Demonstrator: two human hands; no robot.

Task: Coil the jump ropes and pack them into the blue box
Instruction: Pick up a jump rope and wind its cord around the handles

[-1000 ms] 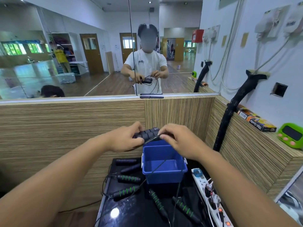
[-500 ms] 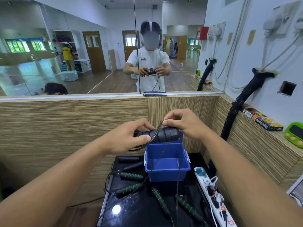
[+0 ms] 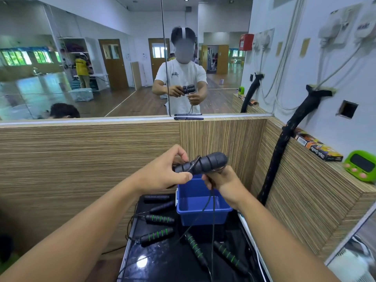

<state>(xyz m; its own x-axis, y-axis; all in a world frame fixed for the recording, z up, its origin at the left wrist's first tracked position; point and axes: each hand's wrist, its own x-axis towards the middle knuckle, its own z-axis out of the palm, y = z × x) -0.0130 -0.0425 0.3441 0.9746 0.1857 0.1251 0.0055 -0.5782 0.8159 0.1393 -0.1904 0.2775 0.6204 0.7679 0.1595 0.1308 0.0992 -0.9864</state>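
Observation:
My left hand (image 3: 162, 176) grips a pair of black jump rope handles (image 3: 203, 164) held together above the blue box (image 3: 200, 217). Thin black cord is wound several turns around the handles. My right hand (image 3: 222, 183) sits just below the handles' right end, pinching the loose cord (image 3: 212, 220), which hangs down past the box. The box is open and looks empty. Several more handles lie on the black table: green-striped ones (image 3: 157, 235) to the left and front of the box, plain dark ones (image 3: 156, 198) behind them.
A wood-grain partition (image 3: 81, 169) walls the black table (image 3: 162, 261) at the back and right. A power strip (image 3: 247, 231) lies right of the box, mostly behind my arm. A black hose (image 3: 278, 155), boxes and a green timer (image 3: 361, 165) are on the right ledge. A mirror is above.
My right hand has dropped from on top of the handles to beneath their right end, carrying the cord around them. The handles tilted up at the right.

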